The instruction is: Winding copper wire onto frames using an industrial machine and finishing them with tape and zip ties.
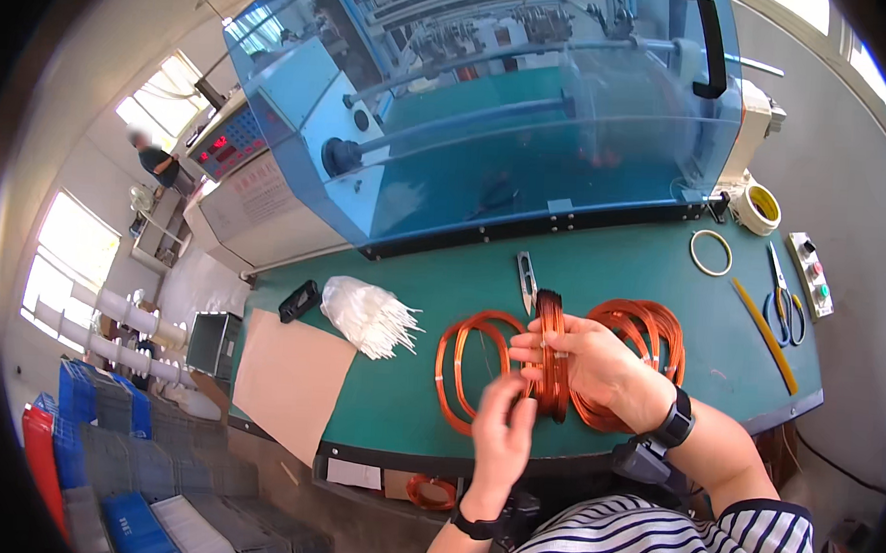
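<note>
A coil of copper wire (555, 393) stands on edge above the table, gripped by my right hand (604, 360), whose fingers reach across to the coil's left side. Close against that side is my left hand (500, 440), its fingers curled and slightly blurred. Whether it pinches something small there cannot be made out. Thinner copper wire loops (442, 372) lie flat to the left of the hands. On the right, partly behind my right hand and wrist, rests a thicker pile of copper coils (672, 339).
A blue-covered winding machine (449, 167) fills the table's far side. Around the green table (396, 404) are a bag of white ties (371, 318), brown paper (292, 384), a small cutter (526, 276), scissors (784, 304), a yellow strip (765, 338), tape rolls (757, 208) and a button box (812, 276). A person (158, 161) stands far left.
</note>
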`<state>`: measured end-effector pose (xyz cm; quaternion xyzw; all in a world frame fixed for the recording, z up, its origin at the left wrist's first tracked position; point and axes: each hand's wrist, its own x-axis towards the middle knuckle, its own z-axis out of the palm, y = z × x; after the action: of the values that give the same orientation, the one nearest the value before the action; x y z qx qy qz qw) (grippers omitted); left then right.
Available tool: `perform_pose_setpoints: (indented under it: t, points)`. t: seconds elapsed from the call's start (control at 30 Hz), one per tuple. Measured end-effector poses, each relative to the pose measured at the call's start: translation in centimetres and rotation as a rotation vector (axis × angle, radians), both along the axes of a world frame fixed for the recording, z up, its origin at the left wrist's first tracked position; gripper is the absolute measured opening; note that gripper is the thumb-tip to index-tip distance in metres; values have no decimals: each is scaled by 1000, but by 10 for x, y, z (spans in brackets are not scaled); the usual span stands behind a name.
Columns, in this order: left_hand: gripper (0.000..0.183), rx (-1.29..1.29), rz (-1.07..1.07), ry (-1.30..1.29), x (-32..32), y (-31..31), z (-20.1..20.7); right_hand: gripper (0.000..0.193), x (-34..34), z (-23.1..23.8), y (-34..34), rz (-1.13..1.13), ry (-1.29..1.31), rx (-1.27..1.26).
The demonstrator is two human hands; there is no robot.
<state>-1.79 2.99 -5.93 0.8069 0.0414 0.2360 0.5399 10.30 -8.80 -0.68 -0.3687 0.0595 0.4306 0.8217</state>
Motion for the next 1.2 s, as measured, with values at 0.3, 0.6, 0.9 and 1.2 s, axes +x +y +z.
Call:
perform_pose_setpoints:
  t: [0.3, 0.6, 0.9, 1.2]
  points:
    - [20, -547, -127, 166, -2, -34, 9, 33, -8, -36, -52, -648, -335, -512]
    - [23, -609, -51, 178, 8, -28, 16, 26, 25, -32, -1, 269, -616, -408]
    - [25, -654, -128, 116, -7, -20, -6, 53, 20, -37, 21, -146, -511, -412]
    - [29, -621, -228, 199, -10, -17, 3, 80, 5, -22, 20, 50, -490, -253]
